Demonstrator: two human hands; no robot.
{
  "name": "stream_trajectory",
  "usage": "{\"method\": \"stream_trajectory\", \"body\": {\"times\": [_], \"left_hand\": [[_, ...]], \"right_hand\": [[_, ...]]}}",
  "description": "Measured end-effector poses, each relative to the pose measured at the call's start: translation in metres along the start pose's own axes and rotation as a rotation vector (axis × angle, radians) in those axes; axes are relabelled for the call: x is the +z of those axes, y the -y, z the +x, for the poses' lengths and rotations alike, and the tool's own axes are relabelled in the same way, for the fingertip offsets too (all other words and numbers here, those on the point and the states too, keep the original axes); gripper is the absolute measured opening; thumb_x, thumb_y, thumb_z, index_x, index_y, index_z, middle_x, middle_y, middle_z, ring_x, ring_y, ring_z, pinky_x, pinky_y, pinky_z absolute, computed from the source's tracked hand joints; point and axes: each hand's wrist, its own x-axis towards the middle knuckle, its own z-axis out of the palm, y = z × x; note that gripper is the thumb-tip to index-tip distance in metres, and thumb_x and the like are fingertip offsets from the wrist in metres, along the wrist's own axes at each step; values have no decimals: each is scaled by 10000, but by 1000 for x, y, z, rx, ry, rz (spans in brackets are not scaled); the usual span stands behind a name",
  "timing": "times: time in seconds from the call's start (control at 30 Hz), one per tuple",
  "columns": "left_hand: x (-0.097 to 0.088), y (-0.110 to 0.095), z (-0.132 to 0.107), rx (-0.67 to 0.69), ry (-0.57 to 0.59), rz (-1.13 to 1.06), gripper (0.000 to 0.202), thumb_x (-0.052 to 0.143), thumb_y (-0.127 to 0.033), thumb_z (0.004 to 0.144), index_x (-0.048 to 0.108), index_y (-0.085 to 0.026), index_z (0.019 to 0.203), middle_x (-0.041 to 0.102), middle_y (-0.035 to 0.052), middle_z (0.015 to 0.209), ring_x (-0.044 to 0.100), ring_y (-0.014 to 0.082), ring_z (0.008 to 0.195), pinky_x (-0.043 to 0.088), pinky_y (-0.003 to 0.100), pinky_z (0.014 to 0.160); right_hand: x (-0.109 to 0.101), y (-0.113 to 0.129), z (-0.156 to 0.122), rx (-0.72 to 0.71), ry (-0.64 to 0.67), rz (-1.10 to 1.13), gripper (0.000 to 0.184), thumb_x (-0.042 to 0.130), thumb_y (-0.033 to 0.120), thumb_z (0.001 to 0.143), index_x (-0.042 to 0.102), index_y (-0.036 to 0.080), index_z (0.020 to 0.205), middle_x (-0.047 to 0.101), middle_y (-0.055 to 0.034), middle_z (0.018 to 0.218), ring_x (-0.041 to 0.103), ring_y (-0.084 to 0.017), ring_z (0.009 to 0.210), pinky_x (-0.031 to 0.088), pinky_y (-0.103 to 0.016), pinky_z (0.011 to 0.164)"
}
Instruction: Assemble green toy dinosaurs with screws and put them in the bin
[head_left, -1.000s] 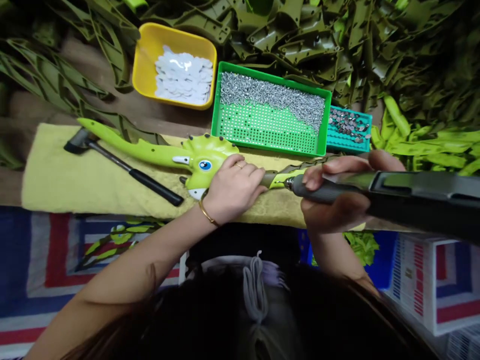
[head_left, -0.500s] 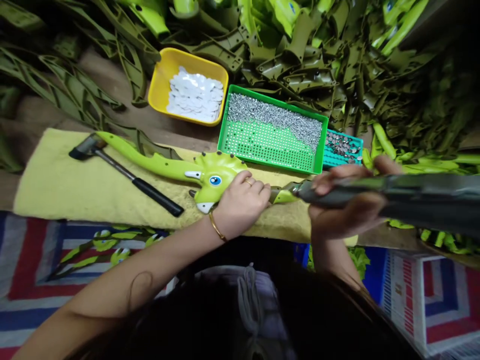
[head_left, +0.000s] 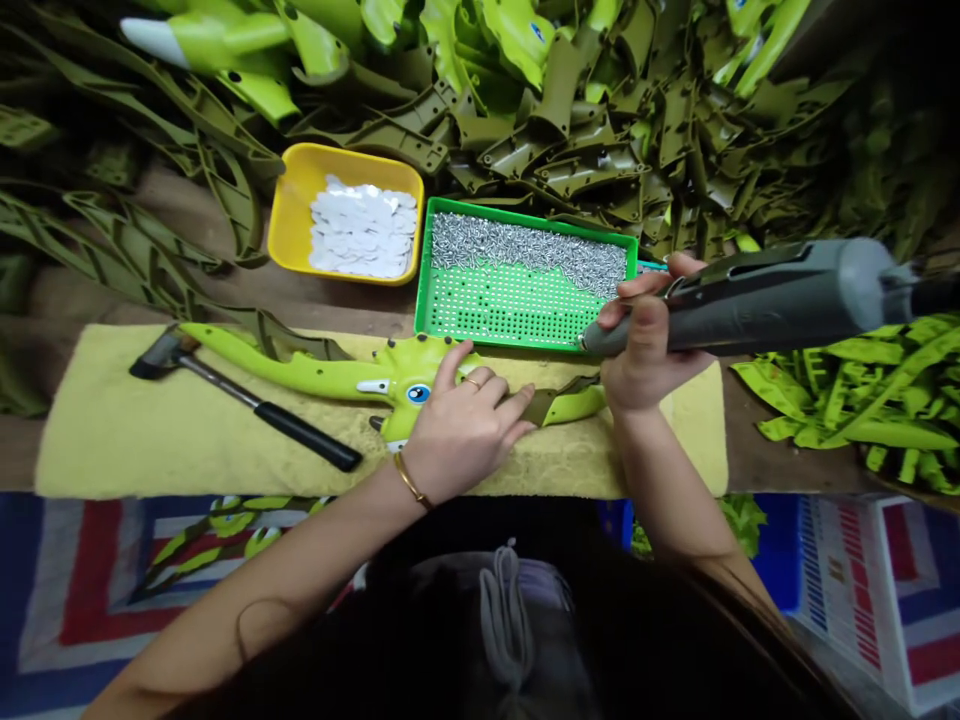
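Note:
My left hand (head_left: 465, 425) lies on a lime-green plastic dinosaur toy (head_left: 330, 378), its fingers spread over the neck behind the frilled head with the blue eye. The toy rests on a yellow towel (head_left: 600, 470), with an olive inner part showing near its far end. My right hand (head_left: 649, 340) grips a grey electric screwdriver (head_left: 750, 300). The bit end points down beside the front rim of a green perforated tray (head_left: 517, 290) holding rows of small screws, and it stands apart from the toy. A black-handled hammer (head_left: 255, 410) lies left of my left hand.
A yellow bowl (head_left: 292, 200) of white discs stands behind the towel. Heaps of olive and lime plastic parts (head_left: 585, 120) fill the back and right. Striped woven cloth (head_left: 90, 570) and a white crate (head_left: 877, 600) lie below the bench edge.
My right hand has lifted the screwdriver off the toy's far end, back toward the green tray. The screwdriver now hides the teal tray. My left hand stays on the toy.

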Motion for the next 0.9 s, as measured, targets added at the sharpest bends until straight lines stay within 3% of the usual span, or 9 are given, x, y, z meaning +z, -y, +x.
{"method": "stream_trajectory", "body": {"times": [0.23,0.4,0.53,0.77,0.9], "left_hand": [[-1,0,1,-6,38,9,299,586,-376,911,709,-184,1103,681,45,761,632,226,826,377,577,1064],[0,-1,0,-26,24,7,296,587,-395,902,710,-152,1014,690,50,768,637,230,814,370,565,1077],[2,0,0,-32,34,7,274,593,-395,891,703,-145,920,692,55,770,640,235,818,349,557,1097],[2,0,-1,-26,25,-2,277,584,-382,891,707,-140,945,698,75,782,639,248,821,365,575,1073],[2,0,0,-36,42,-19,261,594,-377,887,703,-144,932,693,75,785,636,248,826,366,577,1075]], "right_hand": [[2,3,8,-23,10,78,311,746,424,742,637,290,1001,679,52,777,548,-64,464,481,-227,430],[-6,37,9,-57,13,155,295,681,466,795,653,344,1062,672,58,812,528,-51,443,446,-211,399],[-11,55,-7,-18,136,209,301,674,435,818,652,317,1094,666,51,803,529,-39,451,465,-192,418],[-13,35,-33,64,203,192,371,710,448,766,636,334,1111,587,53,716,508,-71,467,472,-227,439],[-17,36,-34,60,322,162,432,695,476,765,602,386,1176,608,52,710,501,-93,450,468,-254,410]]}}
